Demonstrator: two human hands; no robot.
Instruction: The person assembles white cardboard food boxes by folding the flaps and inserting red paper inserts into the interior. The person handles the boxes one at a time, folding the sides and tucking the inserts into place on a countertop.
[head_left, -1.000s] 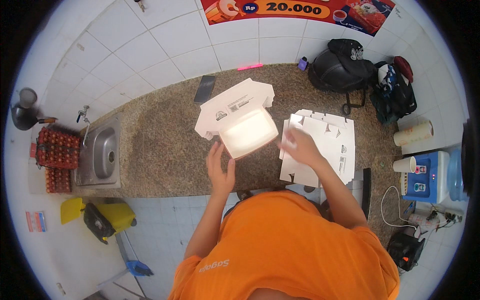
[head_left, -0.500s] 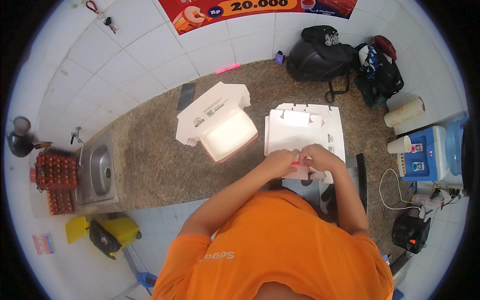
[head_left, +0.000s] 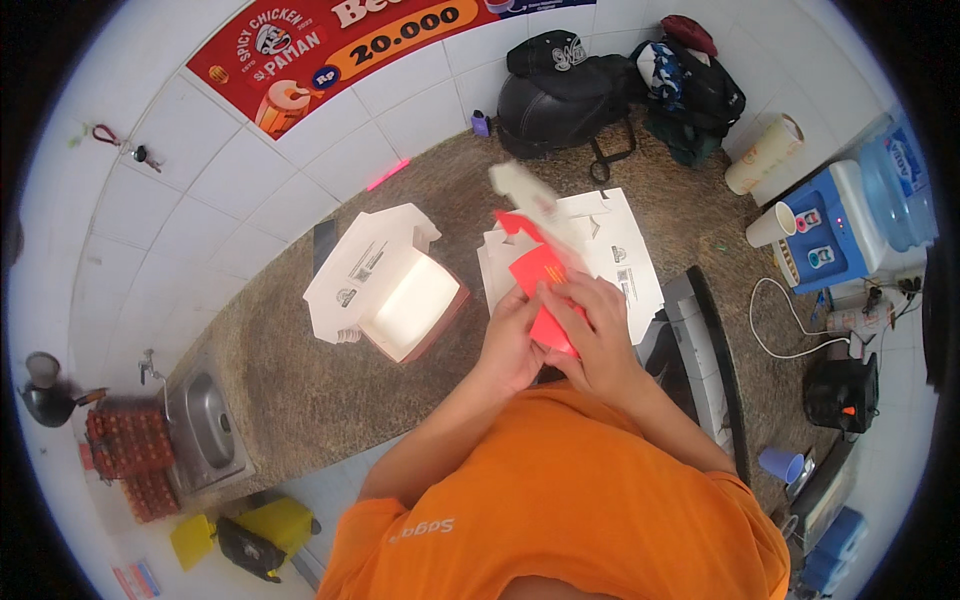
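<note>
A part-folded cardboard food box [head_left: 538, 266] is held in front of my chest, its red printed outside facing up and a pale flap blurred beyond it. My left hand [head_left: 512, 345] grips its near left edge, with the fingers curled. From the other side my right hand [head_left: 592, 330] is closed on the box, thumb and fingers pressed against the red panel. Beneath and beyond it lie flat white box blanks [head_left: 633, 262] in a stack. To the left stands a folded box [head_left: 408, 305], its lid spread back and its white inside showing.
A black bag [head_left: 560, 105] with a cap on it sits against the tiled wall. At right stand a blue water dispenser [head_left: 835, 235] and a paper cup [head_left: 770, 226]. A metal sink [head_left: 207, 425] and stacked egg trays [head_left: 130, 445] are at far left.
My view has shifted, so the counter things sit differently in it. Both hands have lifted and turned the box so that its red outside shows and its flap sticks out.
</note>
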